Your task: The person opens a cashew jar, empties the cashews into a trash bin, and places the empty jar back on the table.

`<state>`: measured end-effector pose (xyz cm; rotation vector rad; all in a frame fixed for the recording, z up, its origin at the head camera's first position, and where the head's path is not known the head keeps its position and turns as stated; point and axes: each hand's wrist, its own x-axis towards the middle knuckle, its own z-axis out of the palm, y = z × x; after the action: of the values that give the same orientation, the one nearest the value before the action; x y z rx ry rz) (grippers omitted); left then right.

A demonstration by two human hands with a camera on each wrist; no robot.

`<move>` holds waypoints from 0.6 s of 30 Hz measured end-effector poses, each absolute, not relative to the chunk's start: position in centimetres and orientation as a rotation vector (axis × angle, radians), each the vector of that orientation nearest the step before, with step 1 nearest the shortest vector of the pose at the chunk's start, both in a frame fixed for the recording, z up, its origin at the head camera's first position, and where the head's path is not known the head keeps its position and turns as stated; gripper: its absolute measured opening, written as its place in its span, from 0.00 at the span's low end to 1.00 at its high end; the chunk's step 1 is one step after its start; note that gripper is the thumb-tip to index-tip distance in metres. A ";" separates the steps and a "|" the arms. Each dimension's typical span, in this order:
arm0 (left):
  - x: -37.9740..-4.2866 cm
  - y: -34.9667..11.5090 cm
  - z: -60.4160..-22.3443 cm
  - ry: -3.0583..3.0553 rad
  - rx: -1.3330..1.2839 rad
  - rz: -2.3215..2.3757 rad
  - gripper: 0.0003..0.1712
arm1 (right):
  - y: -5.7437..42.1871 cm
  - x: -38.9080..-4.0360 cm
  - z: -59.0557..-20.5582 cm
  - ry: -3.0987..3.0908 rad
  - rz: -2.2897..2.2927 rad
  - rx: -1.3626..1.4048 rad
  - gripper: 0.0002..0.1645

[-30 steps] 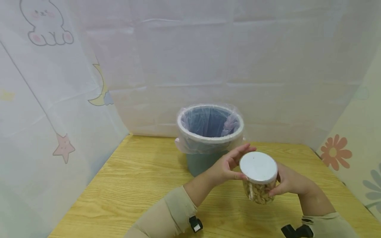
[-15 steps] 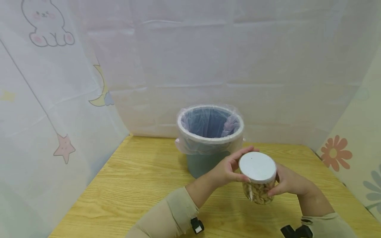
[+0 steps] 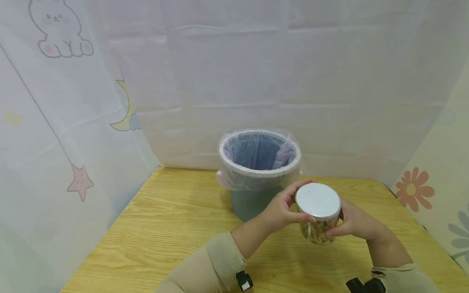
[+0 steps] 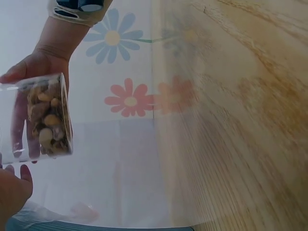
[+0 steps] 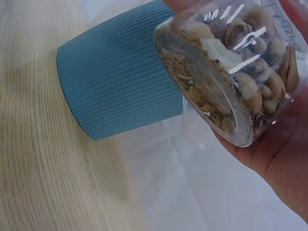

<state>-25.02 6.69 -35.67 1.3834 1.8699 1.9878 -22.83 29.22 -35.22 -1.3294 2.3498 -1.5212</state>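
Note:
A clear jar (image 3: 318, 231) with a flat white lid (image 3: 318, 200) is held up off the table, partly filled with brownish, nut-like pieces. My left hand (image 3: 279, 211) grips the lid, its thumb along the near rim and its fingers round the far side. On the other side, my right hand (image 3: 357, 223) holds the jar's body, the thumb in front and the fingers behind. In the right wrist view the jar (image 5: 231, 72) is tilted, and crumbs show through its base. The left wrist view shows the jar (image 4: 45, 118) against the right palm.
A blue ribbed trash bin (image 3: 250, 203) lined with a thin pinkish bag (image 3: 286, 154) stands behind the hands, close to the left one. Wood-grain table (image 3: 165, 228) spreads around it. Printed cloth (image 3: 227, 73) hangs behind and at both sides.
My left thumb has slid rightward along the near side of the lid. The jar has risen slightly in both hands. The bin has stayed put.

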 end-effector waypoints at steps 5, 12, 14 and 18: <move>-24.5 7.0 -35.7 1.963 1.264 2.053 0.47 | 29.1 -22.9 -35.3 2.412 -1.531 -1.304 0.56; -23.6 7.2 -35.5 2.065 1.132 2.076 0.48 | 29.0 -23.1 -35.4 2.486 -1.521 -1.281 0.55; -23.7 7.1 -35.4 2.072 1.151 2.062 0.48 | 29.0 -23.1 -35.3 2.480 -1.519 -1.274 0.54; -24.1 6.7 -35.4 2.041 1.232 2.035 0.48 | 29.1 -23.1 -35.2 2.439 -1.518 -1.287 0.55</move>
<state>-24.14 6.73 -35.36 1.2324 2.0412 2.0347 -23.14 29.05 -35.17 -1.2871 2.4394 -1.5176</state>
